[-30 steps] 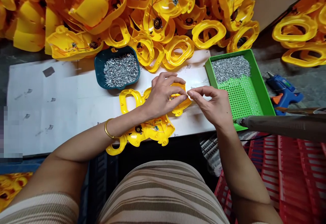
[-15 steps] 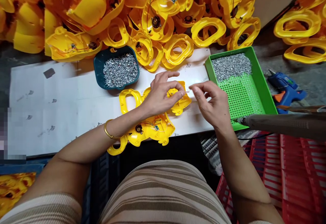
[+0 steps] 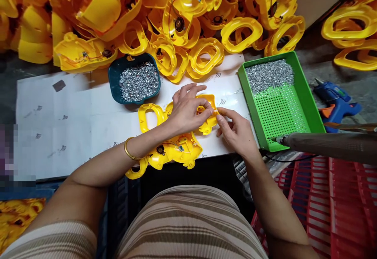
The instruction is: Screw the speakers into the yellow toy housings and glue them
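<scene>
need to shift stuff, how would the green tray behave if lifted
The green tray is probably stiff, given its raised walls, and likely far-end heavy, with metal pieces heaped there; those loose pieces might slide if tilted.

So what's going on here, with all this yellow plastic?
Someone is working bare-handed: the left grip and right grip nearly meet by the edge of a yellow shell, at a tiny pale thing too small to identify. Which one holds it is unclear. A wired shell lies nearer the camera. A dark tub and a green tray hold small metal pieces.
</scene>
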`<state>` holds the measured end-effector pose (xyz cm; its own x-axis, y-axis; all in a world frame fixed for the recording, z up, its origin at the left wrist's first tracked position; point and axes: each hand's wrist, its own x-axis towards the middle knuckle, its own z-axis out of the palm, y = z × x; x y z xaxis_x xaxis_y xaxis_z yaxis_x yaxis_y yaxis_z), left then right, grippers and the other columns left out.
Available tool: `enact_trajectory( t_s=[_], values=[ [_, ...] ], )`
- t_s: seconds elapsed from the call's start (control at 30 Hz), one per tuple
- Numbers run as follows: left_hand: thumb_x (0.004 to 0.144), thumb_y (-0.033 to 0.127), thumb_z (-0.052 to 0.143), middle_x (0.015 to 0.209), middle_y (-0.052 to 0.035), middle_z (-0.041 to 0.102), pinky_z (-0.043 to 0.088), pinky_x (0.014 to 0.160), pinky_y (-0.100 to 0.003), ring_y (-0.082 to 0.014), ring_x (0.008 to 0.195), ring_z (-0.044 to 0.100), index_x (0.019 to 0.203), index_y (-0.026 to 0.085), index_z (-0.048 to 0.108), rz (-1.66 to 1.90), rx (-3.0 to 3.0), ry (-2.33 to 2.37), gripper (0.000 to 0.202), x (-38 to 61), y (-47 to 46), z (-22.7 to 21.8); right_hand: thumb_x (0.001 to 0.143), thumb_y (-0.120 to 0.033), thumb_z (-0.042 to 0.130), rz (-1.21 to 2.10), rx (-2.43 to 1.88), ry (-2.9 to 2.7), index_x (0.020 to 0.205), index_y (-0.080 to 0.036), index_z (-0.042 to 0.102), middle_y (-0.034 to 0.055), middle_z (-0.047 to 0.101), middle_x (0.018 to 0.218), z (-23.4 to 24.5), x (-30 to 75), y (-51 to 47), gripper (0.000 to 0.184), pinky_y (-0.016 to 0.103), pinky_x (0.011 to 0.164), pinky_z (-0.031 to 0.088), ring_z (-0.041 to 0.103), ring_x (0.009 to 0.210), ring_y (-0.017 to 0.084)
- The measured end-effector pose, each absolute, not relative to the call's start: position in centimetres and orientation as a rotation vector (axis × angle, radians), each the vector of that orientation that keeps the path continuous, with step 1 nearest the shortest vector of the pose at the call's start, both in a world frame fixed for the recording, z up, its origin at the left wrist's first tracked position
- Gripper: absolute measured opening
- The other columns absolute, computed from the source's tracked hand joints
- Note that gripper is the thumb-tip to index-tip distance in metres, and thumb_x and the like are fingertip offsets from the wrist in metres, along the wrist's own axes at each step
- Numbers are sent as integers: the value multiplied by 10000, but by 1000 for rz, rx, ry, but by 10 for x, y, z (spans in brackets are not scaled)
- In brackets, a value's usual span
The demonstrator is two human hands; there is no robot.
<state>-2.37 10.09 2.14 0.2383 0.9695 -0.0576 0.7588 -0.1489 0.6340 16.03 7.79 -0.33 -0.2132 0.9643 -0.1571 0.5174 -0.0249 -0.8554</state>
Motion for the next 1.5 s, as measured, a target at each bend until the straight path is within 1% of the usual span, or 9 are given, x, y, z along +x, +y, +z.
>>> enact_trajectory(
  t_s=[0.37,0.43,0.57,0.63,0.83,0.97,1.17,1.33,1.5],
  values=[
    [862,305,622,1402,-31,543,228,1125,-561,-289,1377,336,820,221,729,473,1965,1603,142,-20,100,23,924,-474,538,1182,-1506,-1752,1225,-160,629,107,703,1085,-7,157,76,444,285,672,558,688,780,178],
    [853,298,629,1402,-27,546,229,1121,-560,-292,1376,339,811,222,729,477,1968,1592,132,-20,101,23,905,-491,566,1248,-1488,-1677,1222,-158,636,100,704,1080,-6,156,76,466,270,642,566,681,771,170],
    [833,290,653,1335,-18,603,250,1106,-550,-291,1324,403,772,225,728,472,1964,1558,116,-22,104,24,831,-589,627,1562,-1380,-1361,1180,-154,661,62,711,974,-5,153,81,559,233,502,557,618,578,111],
    [835,283,657,1280,-18,635,275,1092,-533,-277,1279,448,778,231,731,468,1964,1536,107,-24,105,22,789,-622,657,1691,-1329,-1277,1114,-162,686,47,709,937,-4,151,85,563,237,497,569,602,531,96],
    [857,324,646,1277,-15,625,319,1083,-519,-256,1259,485,844,261,744,530,1975,1440,117,-29,106,13,749,-497,752,1868,-1352,-1046,1038,-169,644,56,685,942,-4,152,91,451,209,473,547,630,590,110],
    [857,348,645,1295,-21,613,364,1064,-524,-260,1238,521,847,271,758,568,1955,1365,137,-27,113,10,740,-474,763,1766,-1297,-1058,1007,-184,621,60,666,1006,-4,155,93,419,209,525,543,651,753,146],
    [774,354,756,1237,-36,636,460,1019,-402,-234,1131,610,832,256,783,735,1879,1230,116,-17,137,19,824,-552,659,1628,-1271,-1267,1146,-209,598,95,637,1135,10,171,104,475,259,572,535,641,858,198],
    [755,330,795,1120,-40,682,492,965,-334,-187,1041,645,803,211,729,932,2008,984,144,-12,149,61,818,-512,672,1353,-1245,-1399,1187,-233,601,85,655,1073,44,183,106,469,278,548,519,599,748,184],
    [776,335,790,1019,-80,712,492,903,-296,-188,996,649,692,175,535,1184,2293,747,313,-16,137,112,813,-503,676,1089,-1224,-1491,1189,-266,599,73,649,1027,89,180,93,451,272,526,495,548,647,157]
  ],
)
